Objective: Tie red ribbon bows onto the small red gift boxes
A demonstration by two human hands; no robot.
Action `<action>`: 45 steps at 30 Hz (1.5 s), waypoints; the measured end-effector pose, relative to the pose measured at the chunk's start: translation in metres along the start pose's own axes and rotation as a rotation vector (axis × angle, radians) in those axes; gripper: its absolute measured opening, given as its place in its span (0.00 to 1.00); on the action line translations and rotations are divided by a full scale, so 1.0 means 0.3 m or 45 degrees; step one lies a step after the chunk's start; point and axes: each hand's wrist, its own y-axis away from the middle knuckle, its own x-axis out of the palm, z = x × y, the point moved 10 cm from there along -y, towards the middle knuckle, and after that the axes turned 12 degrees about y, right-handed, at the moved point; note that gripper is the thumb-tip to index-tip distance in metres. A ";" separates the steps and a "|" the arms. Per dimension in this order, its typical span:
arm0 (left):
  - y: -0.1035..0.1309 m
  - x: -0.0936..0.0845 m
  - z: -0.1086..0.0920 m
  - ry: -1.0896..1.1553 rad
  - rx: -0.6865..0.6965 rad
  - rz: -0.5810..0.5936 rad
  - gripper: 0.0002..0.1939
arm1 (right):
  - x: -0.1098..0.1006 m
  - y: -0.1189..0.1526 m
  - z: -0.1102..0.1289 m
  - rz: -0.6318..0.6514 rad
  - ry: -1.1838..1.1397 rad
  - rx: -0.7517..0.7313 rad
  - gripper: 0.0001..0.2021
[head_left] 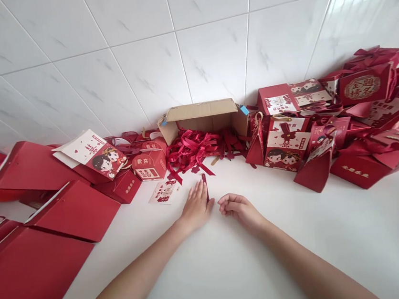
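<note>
My left hand (196, 206) lies flat on the white table, fingers stretched forward, beside a narrow dark red strip (205, 187) that it touches along its edge. To its right, my right hand (238, 208) rests with curled fingers; whether something small is between the fingertips cannot be made out. Just ahead are red ribbons (194, 147) spilling from an open cardboard box (200, 110) lying on its side. A white and red printed card (164, 192) sits left of the ribbons, near a small red house-shaped box (149, 161).
Large red boxes (73, 212) cover the left side of the white table (212, 263). Printed cards (94, 156) lean on them. Red gift boxes with bows (363, 164) are piled at the right. A tiled wall (210, 52) stands behind.
</note>
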 end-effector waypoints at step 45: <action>-0.437 -0.193 -0.009 0.305 -0.147 -0.245 0.20 | -0.043 -0.041 0.001 -0.012 -0.399 0.136 0.09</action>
